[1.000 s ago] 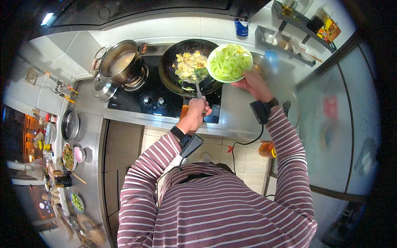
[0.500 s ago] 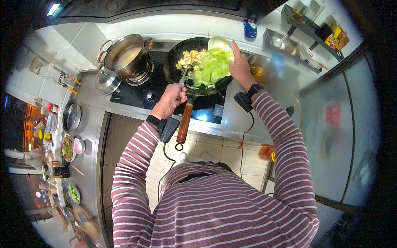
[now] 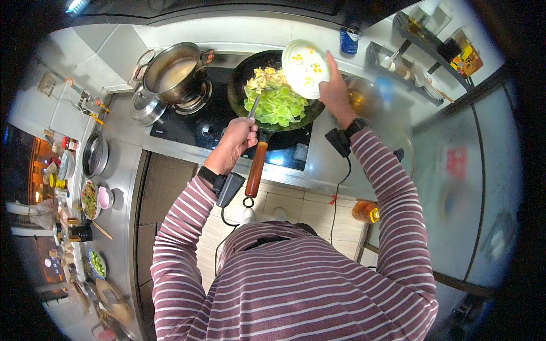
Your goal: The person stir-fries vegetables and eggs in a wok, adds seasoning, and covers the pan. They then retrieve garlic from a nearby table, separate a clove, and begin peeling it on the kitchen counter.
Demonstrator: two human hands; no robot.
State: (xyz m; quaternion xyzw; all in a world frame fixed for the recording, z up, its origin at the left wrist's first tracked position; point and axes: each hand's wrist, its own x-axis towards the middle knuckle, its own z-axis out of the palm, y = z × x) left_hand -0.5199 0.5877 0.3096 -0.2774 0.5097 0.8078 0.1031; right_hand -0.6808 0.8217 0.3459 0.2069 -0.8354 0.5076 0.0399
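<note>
Item: white ceramic plate (image 3: 305, 67) with small yellow floral marks, held tipped on edge over the wok's far rim at about 1 o'clock from the wok centre, underside toward the camera. Right hand (image 3: 334, 92) is clamped on the plate's lower right rim, fingers wrapped behind it; judged rigid, moderately light now that it looks emptied, glazed and likely slick if oily, breakable if dropped, so the rim pinch is the sound hold. Item: black wok (image 3: 274, 91) on the dark glass cooktop (image 3: 187, 122), loaded with pale green sliced vegetable (image 3: 277, 105) and a yellow egg-like portion (image 3: 266, 78) at 11 o'clock; judged heavy and hot, best taken by its wooden handle (image 3: 256, 167), which points to 6 o'clock and is untouched. Item: metal spatula (image 3: 254, 105), thin shaft, gripped in the closed left hand (image 3: 239, 138), tip in the greens; stiff, light. Greens are soft, loose, prone to spill. Adjacent: steel stockpot (image 3: 176, 71) with pale liquid at 9 o'clock of the wok, its lid (image 3: 147, 108) resting beside it; blue tin (image 3: 350, 41) at 1 o'clock.
</note>
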